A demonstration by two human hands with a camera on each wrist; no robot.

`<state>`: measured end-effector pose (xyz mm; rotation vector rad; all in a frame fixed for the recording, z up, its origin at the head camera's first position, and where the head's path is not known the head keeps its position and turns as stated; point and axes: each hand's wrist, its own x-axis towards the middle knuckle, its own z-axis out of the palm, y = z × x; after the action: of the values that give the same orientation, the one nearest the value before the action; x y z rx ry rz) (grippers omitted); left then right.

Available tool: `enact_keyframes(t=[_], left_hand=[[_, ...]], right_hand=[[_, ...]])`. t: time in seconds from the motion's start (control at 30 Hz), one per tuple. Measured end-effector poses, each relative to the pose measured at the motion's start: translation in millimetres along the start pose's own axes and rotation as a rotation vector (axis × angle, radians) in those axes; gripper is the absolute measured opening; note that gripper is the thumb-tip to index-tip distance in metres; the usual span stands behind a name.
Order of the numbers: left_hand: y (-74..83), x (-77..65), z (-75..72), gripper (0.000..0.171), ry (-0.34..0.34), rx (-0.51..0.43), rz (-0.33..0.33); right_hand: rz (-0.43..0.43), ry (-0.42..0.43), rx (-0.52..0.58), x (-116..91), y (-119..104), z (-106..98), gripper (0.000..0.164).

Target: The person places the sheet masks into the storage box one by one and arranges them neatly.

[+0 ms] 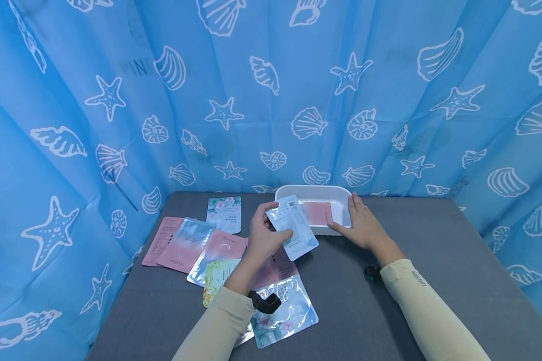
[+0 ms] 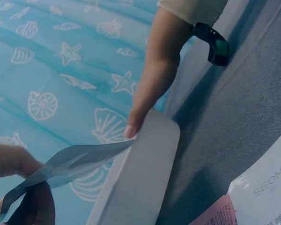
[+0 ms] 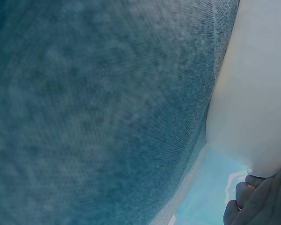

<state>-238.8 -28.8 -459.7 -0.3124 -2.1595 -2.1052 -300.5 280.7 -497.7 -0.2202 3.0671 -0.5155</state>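
Note:
My left hand pinches a pale blue sheet mask packet between thumb and fingers. The packet tilts over the front left part of a white plastic bin, hiding some of it. From the left wrist, the packet shows nearly edge-on, with its far end at the bin's rim. My right hand rests against the bin's right end, fingers extended along the side and thumb at the front rim. Inside the bin lies a pink packet.
Left of the bin, several mask packets lie spread and overlapping, among them a pink and silver one, a floral one and a yellow-green one. A floral silver packet lies nearer the front. Behind the grey table hangs a blue shell-patterned curtain.

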Motion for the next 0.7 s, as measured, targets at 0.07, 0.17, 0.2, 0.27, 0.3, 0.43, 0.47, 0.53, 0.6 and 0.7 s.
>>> enact_keyframes(t=[0.07,0.17,0.2,0.27,0.3,0.43,0.47,0.53,0.6,0.7], left_hand=[[-2.2,4.2,-0.6,0.076,0.033,-0.011,0.010],[-4.1,9.6,-1.9,0.076,0.083,-0.034,0.008],[-4.5,11.1,-2.3,0.076,0.098,-0.039,0.006],[-4.7,14.1,-2.7,0.077,0.126,-0.055,0.005],[-4.9,15.6,-2.4,0.077,0.142,-0.062,0.006],[-7.0,21.2,3.3,0.078,0.204,-0.094,0.012],[-7.7,22.4,5.1,0.078,0.221,-0.103,0.016],[-9.8,25.0,8.7,0.078,0.261,-0.118,0.023],[-12.3,27.2,11.8,0.078,0.299,-0.127,0.034],[-15.1,29.8,14.9,0.078,0.346,-0.132,0.042]], right_hand=[[-0.001,0.000,-0.001,-0.5,0.1,0.1,0.115],[-0.007,-0.001,0.007,-0.8,-0.6,-0.6,0.115],[-0.010,-0.001,0.009,-0.9,-0.9,-1.0,0.115],[-0.016,-0.001,0.012,-1.2,-1.8,-1.9,0.115],[-0.016,-0.002,0.013,-1.3,-1.9,-2.1,0.115],[-0.020,-0.002,0.006,-2.6,-0.5,-2.2,0.114],[-0.019,-0.003,0.005,-2.6,-0.1,-2.0,0.113],[-0.017,-0.002,0.004,-2.6,0.1,-1.9,0.113],[-0.012,-0.005,0.004,-2.2,-0.2,-1.7,0.114],[-0.006,-0.009,0.006,-1.5,-1.0,-1.2,0.115]])
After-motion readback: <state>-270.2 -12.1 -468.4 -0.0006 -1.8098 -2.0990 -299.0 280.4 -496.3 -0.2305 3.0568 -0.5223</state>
